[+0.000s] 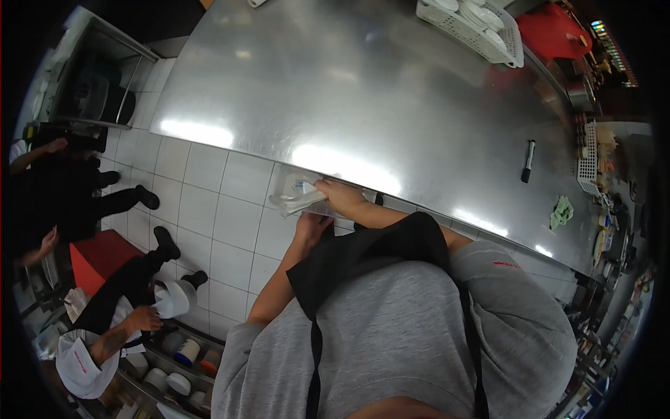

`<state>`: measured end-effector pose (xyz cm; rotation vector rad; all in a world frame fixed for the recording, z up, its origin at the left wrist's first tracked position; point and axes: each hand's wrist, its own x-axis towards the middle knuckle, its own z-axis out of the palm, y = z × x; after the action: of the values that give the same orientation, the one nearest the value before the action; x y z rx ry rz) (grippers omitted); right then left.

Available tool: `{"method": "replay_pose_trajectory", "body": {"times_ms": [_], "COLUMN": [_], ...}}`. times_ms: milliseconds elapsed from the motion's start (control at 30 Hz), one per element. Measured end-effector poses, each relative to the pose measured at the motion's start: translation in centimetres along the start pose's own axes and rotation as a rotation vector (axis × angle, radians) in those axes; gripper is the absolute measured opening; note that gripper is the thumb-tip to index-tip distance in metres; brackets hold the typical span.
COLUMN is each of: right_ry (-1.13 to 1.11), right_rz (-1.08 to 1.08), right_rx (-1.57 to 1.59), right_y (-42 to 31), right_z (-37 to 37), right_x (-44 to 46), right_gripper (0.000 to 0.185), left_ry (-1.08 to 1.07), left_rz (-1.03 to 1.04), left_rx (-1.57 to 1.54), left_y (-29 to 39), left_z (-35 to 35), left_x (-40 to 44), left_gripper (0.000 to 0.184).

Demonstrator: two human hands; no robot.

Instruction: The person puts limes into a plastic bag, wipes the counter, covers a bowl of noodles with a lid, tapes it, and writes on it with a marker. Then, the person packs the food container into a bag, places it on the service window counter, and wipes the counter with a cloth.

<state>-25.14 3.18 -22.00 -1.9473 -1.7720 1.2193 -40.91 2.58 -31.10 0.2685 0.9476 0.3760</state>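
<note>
Just below the near edge of the steel table, a clear plastic container (285, 183) shows in the head view. A crumpled, see-through plastic packet (304, 202) with a small printed label lies at its opening. My right hand (340, 198) reaches across from the right, its fingers closed on the packet. My left hand (312, 228) is lower, against the near side of the container. Its fingers are partly hidden, and it seems to support the container from there.
On the steel table (391, 91) are a black marker (529, 161), a green cloth (561, 212) and a white basket (513, 52) of dishes. At left, a co-worker's hand (144, 318) is by a white container (176, 299). A red box (105, 257) stands on the tiled floor.
</note>
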Motion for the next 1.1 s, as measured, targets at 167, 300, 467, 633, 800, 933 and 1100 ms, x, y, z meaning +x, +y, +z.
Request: {"method": "replay_pose_trajectory", "body": {"times_ms": [167, 300, 467, 633, 800, 933, 1100], "right_ry": [0.09, 0.158, 0.19, 0.349, 0.299, 0.413, 1.084], "right_rz": [0.152, -0.406, -0.163, -0.081, -0.032, -0.239, -0.024], "right_rx": [0.371, 0.19, 1.081, 1.359, 1.26, 0.995, 0.648], "right_y": [1.0, -2.1, -2.9, -0.3, 2.6, 4.8, 13.2], "right_z": [-0.4, -2.9, -8.9, -17.9, -19.9, -20.3, -32.4], "right_x": [-0.7, -2.8, -4.1, -9.4, -15.2, -17.4, -21.7], "right_gripper": [0.026, 0.027, 0.03, 0.026, 0.034, 0.045, 0.022], "left_ry": [0.101, -0.017, -0.25, -0.691, -0.591, -0.605, -0.473], "left_rz": [-0.042, 0.179, 0.149, -0.07, 0.124, 0.514, 0.463], "left_rx": [0.001, 0.202, 0.26, 1.399, 0.972, 1.067, 1.046], "left_y": [0.9, 1.2, 4.4, 6.9, 9.5, 6.0, 6.4], "left_z": [1.4, 0.7, 1.0, 14.5, 24.0, 30.0, 37.6], "left_x": [-0.2, -0.1, 7.2, -4.0, -10.1, -7.1, -6.7], "left_gripper": [0.039, 0.043, 0.045, 0.039, 0.035, 0.051, 0.052]}}
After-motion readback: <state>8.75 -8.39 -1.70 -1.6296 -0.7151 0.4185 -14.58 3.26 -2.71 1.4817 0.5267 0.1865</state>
